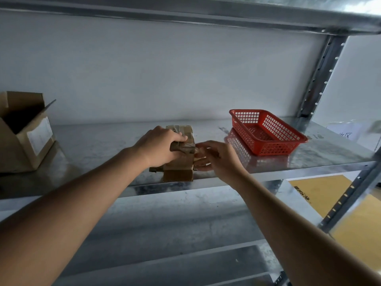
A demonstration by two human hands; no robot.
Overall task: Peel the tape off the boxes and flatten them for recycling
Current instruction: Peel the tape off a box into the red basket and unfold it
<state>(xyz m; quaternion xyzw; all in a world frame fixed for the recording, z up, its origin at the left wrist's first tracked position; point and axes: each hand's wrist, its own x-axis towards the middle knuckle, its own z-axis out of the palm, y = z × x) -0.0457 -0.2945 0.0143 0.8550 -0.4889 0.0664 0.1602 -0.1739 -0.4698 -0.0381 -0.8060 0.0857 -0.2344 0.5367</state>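
Gripping small brown cardboard box (179,153), heavily wrapped in clear tape, at near edge of galvanised metal shelf (309,153), centre. Left hand (159,144) clamping over box top, fingers curled round its upper right corner. Right hand (214,156) touching box's right side, fingers loosely bent, prob. picking at tape end; actual pinch not visible. Looking light, stiff, tape slick; best hold likely a lifted tape edge w/ box pinned. Sitting right: red plastic mesh basket (266,134). Far left: larger open cardboard carton (22,133).
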